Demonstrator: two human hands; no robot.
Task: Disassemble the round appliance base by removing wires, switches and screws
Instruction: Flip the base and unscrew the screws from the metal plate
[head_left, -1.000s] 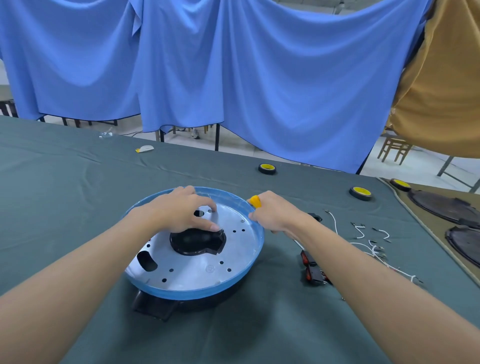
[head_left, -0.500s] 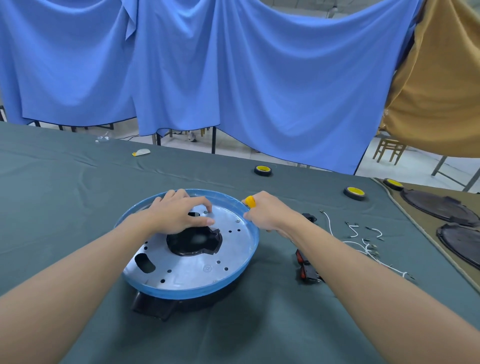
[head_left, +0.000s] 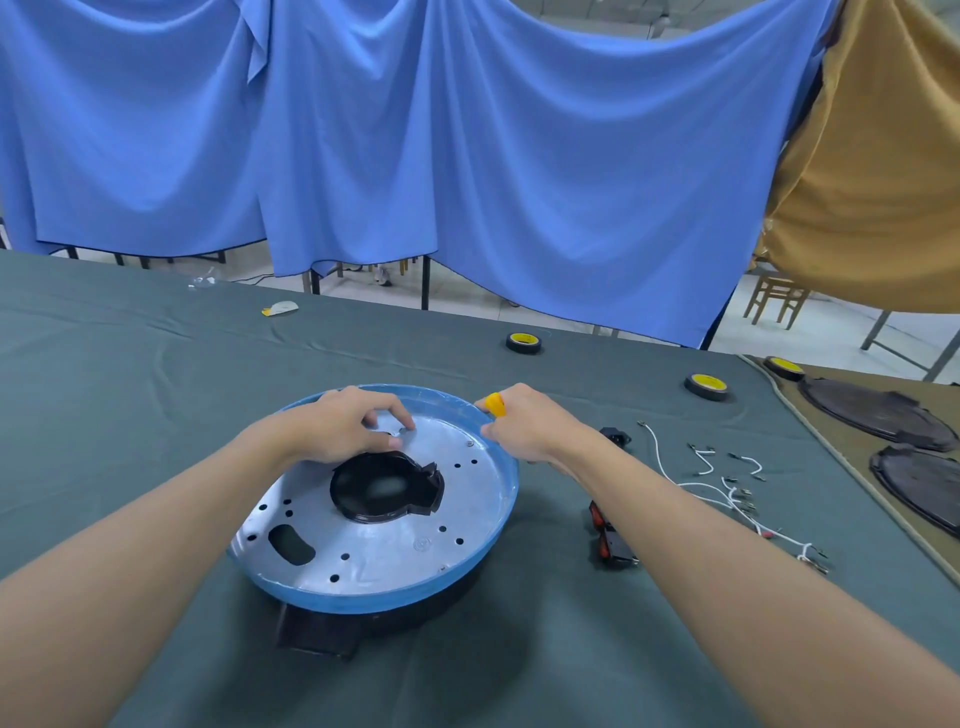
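white wires (head_left: 696, 485) and red-black switches (head_left: 605, 540) already out at 3 o'clock of blue-rimmed round metal base (head_left: 389, 551); left hand (head_left: 337, 431) pinches small silvery part (head_left: 399, 432) at 12, right hand (head_left: 524, 428) wraps yellow-handled tool (head_left: 494, 404), screws likely remain.

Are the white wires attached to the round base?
No, the white wires lie on the cloth, apart from the round base.

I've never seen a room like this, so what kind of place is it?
Probably a makeshift workshop: a long cloth-covered table, blue sheets hung behind it, and loose wires and tape rolls beside the round appliance base being taken apart.
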